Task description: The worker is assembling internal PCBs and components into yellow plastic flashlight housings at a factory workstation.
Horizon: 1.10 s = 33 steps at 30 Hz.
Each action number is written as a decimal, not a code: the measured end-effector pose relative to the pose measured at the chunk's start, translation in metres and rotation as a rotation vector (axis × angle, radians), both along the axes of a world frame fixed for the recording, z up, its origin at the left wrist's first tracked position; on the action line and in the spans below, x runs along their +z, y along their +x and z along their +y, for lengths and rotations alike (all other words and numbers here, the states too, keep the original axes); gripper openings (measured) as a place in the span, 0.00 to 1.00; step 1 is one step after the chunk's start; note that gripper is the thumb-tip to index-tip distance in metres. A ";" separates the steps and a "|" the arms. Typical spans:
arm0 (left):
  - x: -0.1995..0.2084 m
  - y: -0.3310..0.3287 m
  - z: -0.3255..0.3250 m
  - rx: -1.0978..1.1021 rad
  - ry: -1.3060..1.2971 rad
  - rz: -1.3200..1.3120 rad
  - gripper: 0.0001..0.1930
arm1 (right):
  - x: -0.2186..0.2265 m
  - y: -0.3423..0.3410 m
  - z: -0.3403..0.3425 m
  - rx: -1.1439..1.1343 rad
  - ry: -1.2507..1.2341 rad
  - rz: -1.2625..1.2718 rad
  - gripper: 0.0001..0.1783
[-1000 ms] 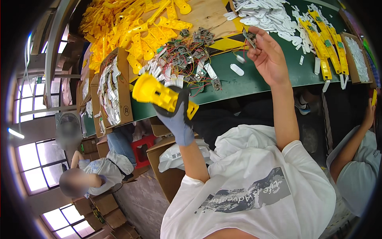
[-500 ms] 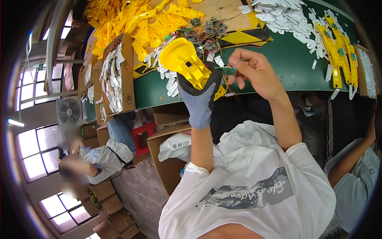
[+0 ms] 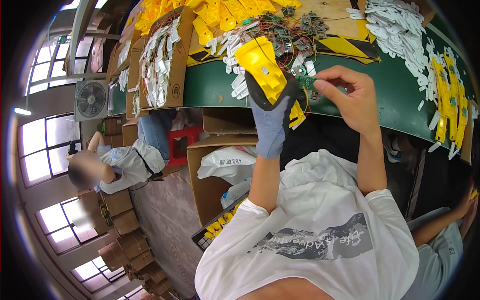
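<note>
My left hand, in a blue-grey glove with a black palm, is wrapped round a yellow plastic housing. The housing tilts over the front edge of the green table, its wide end pointing away from me. Close by on the right, my bare right hand pinches a small green circuit board between thumb and fingers. Thin wires hang near the board, beside the housing. Whether the board touches the housing is hard to make out, since gloved fingers cover that spot.
Wired circuit boards lie heaped behind my hands, with yellow housings further left. White plastic strips fill a cardboard box; more white pieces and yellow strips lie right. A co-worker's arm is at far right.
The view has shifted, so the table's contents sit further right and higher. The yellow housing has turned in my left hand, hiding its round open end. The board stays in my right hand.
</note>
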<state>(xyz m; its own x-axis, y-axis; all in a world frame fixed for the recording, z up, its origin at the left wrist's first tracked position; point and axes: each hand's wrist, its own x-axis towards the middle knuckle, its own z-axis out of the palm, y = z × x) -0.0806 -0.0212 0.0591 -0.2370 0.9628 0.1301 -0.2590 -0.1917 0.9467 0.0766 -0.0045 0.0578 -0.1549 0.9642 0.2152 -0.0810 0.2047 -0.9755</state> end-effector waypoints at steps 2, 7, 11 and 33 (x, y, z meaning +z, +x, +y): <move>-0.009 -0.004 -0.001 -0.142 -0.086 -0.187 0.25 | 0.001 0.004 0.000 -0.033 0.001 0.061 0.09; -0.013 0.009 0.006 -0.318 -0.134 -0.320 0.23 | -0.002 0.009 0.003 -0.065 0.019 0.260 0.08; -0.020 0.016 0.001 -0.334 -0.216 -0.274 0.23 | -0.008 0.008 0.007 -0.058 0.047 0.086 0.08; -0.030 0.014 0.002 -0.322 -0.231 -0.068 0.22 | -0.032 0.006 0.016 -0.080 -0.067 0.148 0.08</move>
